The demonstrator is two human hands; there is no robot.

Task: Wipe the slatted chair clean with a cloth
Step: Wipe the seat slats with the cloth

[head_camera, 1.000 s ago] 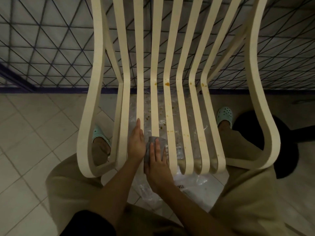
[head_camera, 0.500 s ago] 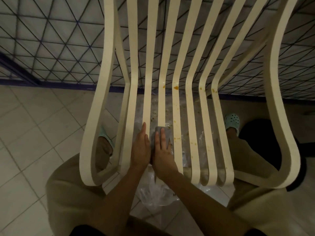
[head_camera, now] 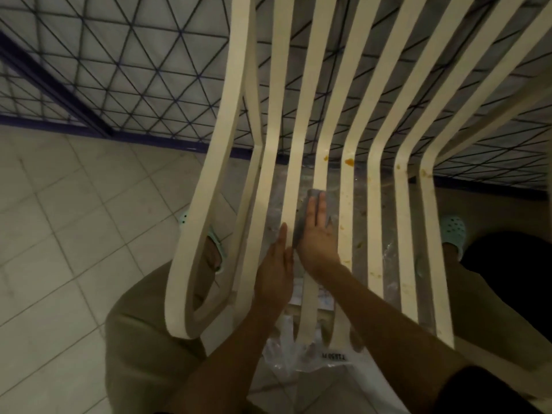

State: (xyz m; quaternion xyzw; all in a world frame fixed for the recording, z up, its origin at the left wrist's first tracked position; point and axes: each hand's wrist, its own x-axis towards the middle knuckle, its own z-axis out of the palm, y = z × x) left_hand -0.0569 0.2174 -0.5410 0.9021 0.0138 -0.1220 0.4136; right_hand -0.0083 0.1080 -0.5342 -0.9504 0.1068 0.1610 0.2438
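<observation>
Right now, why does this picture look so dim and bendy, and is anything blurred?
Head view: the light is low and warm, so the cream chair stands out while the floor tiles look grey. The wide lens bows straight lines near the edges. The right hand pressing the cloth is slightly soft; the orange stains remain visible.

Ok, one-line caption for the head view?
Right hand presses grey cloth along stained chair slat; left hand steadies the neighbouring slat.

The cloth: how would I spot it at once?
Find the cream slatted chair filling the view, then the two hands near the middle of its seat. The cloth is the small grey pad pressed flat under the right hand on a slat, the only grey thing among pale slats.
</observation>
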